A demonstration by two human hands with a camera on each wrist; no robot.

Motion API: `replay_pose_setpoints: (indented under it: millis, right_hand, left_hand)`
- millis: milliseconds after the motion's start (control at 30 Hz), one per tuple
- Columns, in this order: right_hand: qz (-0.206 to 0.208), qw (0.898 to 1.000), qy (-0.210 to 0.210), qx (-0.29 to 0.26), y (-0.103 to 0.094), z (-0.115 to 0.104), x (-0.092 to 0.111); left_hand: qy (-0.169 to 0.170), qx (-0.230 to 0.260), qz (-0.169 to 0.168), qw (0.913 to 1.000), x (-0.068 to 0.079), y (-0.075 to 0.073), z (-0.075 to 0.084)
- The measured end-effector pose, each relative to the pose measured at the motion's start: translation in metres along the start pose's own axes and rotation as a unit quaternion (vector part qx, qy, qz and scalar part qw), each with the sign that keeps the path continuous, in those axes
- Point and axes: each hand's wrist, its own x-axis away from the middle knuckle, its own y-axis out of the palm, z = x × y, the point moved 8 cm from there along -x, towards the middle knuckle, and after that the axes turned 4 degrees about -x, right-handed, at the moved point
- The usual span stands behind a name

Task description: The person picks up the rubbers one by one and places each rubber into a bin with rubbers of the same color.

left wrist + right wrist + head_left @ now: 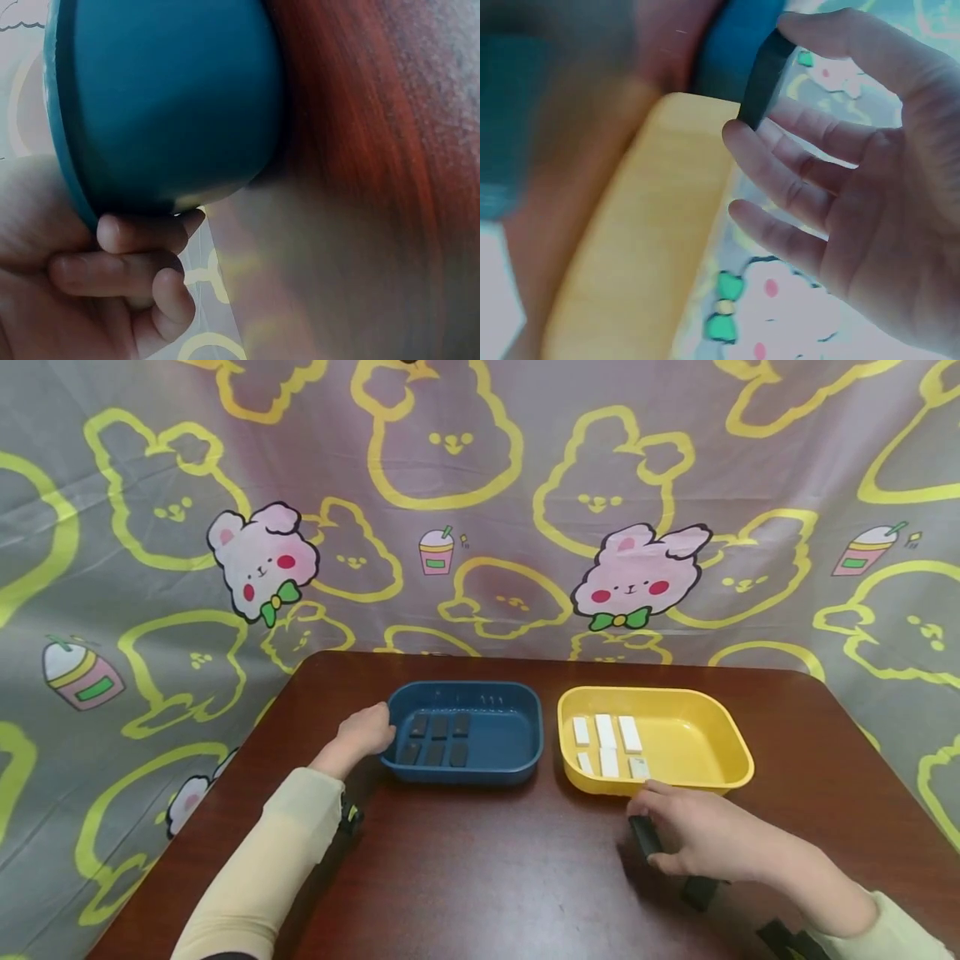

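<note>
At the left, my left hand (365, 732) grips the left end of a blue tray (480, 772). The left wrist view has its fingers (112, 276) curled at the tray's rim (66, 142); the thumb is hidden. Several black blocks (439, 727) lie in two rows in that tray. My right hand (705, 835) pinches another black block (645, 839) between thumb and fingertips, just in front of a yellow tray (720, 752). The right wrist view shows this block (763, 79) held by its ends. Several white blocks (628, 734) lie at the yellow tray's left side.
Both trays stand on a dark brown table (480, 877) with a narrow gap between them. A dark object (700, 892) is below the right wrist; its kind is unclear. A patterned curtain (480, 527) hangs behind the table's far edge.
</note>
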Motion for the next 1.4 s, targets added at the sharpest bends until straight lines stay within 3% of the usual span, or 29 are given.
replay_pose_setpoints:
  millis: [300,500,733,967,1100,1400]
  right_hand:
    - [0.051,0.998,-0.004,0.036,-0.047,-0.022,-0.042]
    - [0.043,0.999,0.0,-0.012,-0.054,-0.017,-0.085]
    - [0.008,1.0,0.009,0.008,-0.045,-0.015,-0.145]
    - [-0.045,0.995,-0.005,0.086,-0.007,-0.032,-0.203]
    - [-0.059,0.991,0.002,0.116,0.008,-0.039,-0.225]
    - [-0.058,0.989,0.038,0.129,0.012,-0.039,-0.257]
  left_hand:
    - [-0.004,-0.002,0.008,1.0,-0.002,0.001,0.001]
    - [-0.005,-0.002,0.012,0.9999,-0.001,0.0,-0.001]
    - [-0.002,-0.007,0.011,0.9999,0.0,0.0,0.0]
    - [0.001,-0.004,0.017,0.9999,-0.001,0.001,0.001]
    - [0.002,-0.001,0.019,0.9998,-0.001,0.001,0.001]
    - [-0.004,-0.001,0.019,0.9998,0.0,0.0,0.001]
